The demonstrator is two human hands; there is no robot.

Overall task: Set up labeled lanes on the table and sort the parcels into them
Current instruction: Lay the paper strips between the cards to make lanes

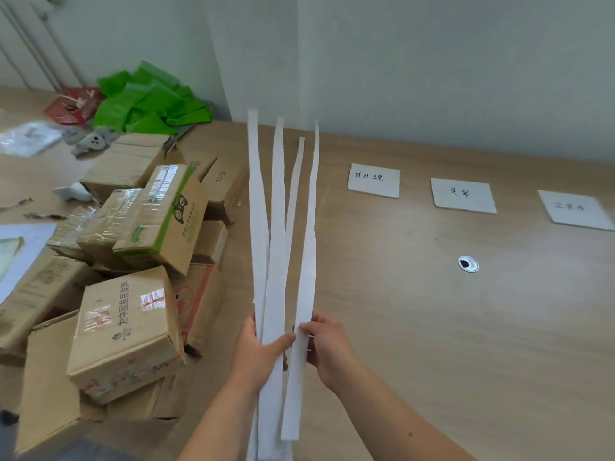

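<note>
Across the whole view runs the wooden table (432, 327), set against a pale wall. On its left side the parcels (133, 261), brown cardboard boxes, lie in a loose heap, several resting at angles on one another. Between the heap and the right half of the table, four long white strips (276, 227) are held above the surface, bunched at the near end and fanned apart at the far end. Behind the parcels, green bags (153, 101) lie piled near the wall. The left hand (259, 347) grips the bundle, thumb pressed across its front. The right hand (329, 347) pinches the rightmost strip between thumb and fingers, just beside the left thumb. Three handwritten white cards lie flat in a row on the right half, well apart: left card (373, 180), middle card (463, 195), right card (575, 209). A red basket (73, 104) sits left of the bags. A round grommet (468, 263) is set in the table, nearer than the middle card.
</note>
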